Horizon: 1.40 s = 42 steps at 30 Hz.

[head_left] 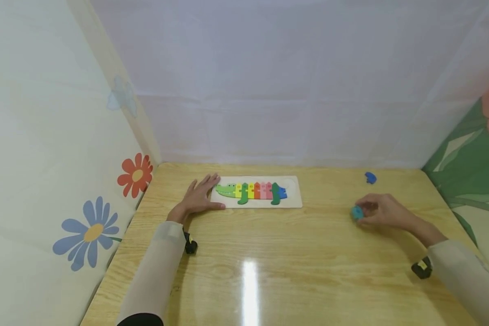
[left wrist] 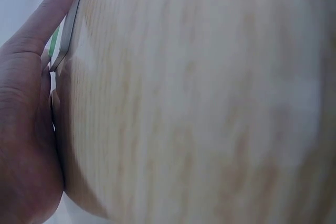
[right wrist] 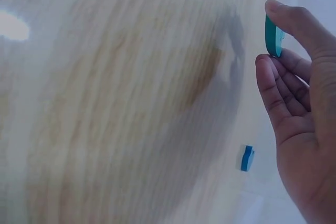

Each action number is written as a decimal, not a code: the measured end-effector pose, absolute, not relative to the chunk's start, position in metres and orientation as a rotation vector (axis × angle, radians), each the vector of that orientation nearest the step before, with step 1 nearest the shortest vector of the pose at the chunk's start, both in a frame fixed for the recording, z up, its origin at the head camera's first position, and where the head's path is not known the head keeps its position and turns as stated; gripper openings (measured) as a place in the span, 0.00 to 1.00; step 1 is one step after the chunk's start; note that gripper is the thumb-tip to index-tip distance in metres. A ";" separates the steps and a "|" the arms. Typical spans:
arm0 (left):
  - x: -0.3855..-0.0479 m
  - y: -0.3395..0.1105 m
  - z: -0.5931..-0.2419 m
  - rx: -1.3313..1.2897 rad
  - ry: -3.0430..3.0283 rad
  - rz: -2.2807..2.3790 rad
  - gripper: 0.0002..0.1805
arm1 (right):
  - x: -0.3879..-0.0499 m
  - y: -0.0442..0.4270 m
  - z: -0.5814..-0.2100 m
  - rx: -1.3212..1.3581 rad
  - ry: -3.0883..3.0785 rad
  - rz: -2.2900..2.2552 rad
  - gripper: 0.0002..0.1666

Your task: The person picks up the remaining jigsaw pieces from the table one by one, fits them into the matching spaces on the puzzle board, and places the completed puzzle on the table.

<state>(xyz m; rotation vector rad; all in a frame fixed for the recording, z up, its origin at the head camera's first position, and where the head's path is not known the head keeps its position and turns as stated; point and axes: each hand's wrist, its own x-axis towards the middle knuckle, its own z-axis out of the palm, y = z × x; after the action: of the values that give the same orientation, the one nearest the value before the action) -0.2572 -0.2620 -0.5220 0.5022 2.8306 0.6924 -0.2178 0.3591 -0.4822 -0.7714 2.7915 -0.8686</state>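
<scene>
A white puzzle board [head_left: 256, 205] lies on the table with a colourful wooden crocodile set in it: green head, yellow, red and pink body pieces, green legs and a blue part near the tail. My left hand [head_left: 197, 198] rests at its left end, fingers fairly straight and thumb at the near corner. In the left wrist view the thumb [left wrist: 39, 24] lies along the board's edge [left wrist: 67, 35]. Well to the right of the board, my right hand [head_left: 385, 211] pinches a teal puzzle piece [head_left: 357, 213] between thumb and fingers. The same teal piece [right wrist: 272, 37] shows in the right wrist view.
A loose blue puzzle piece [head_left: 371, 177] lies on the wooden table [head_left: 293, 267], beyond my right hand. White sheeting [head_left: 244, 127] stands behind the table's far edge. Flower-printed sheets [head_left: 93, 233] close off the left side and leaf-printed ones [head_left: 478, 163] the right.
</scene>
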 end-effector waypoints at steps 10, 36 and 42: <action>-0.257 -0.262 -0.520 0.507 2.817 0.689 0.63 | -0.226 0.348 -0.473 -0.877 2.802 -0.896 0.26; -0.257 -0.263 -0.521 0.513 2.823 0.708 0.64 | -0.247 0.315 -0.452 -0.939 2.819 -0.901 0.26; -0.258 -0.263 -0.520 0.513 2.827 0.714 0.64 | -0.249 0.309 -0.450 -0.898 2.805 -0.906 0.26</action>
<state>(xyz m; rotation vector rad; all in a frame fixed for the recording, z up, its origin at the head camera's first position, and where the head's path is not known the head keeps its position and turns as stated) -0.2577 -0.2631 -0.5197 0.5134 2.8271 0.7141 -0.2490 0.3093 -0.4502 -0.8977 2.8050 -0.9063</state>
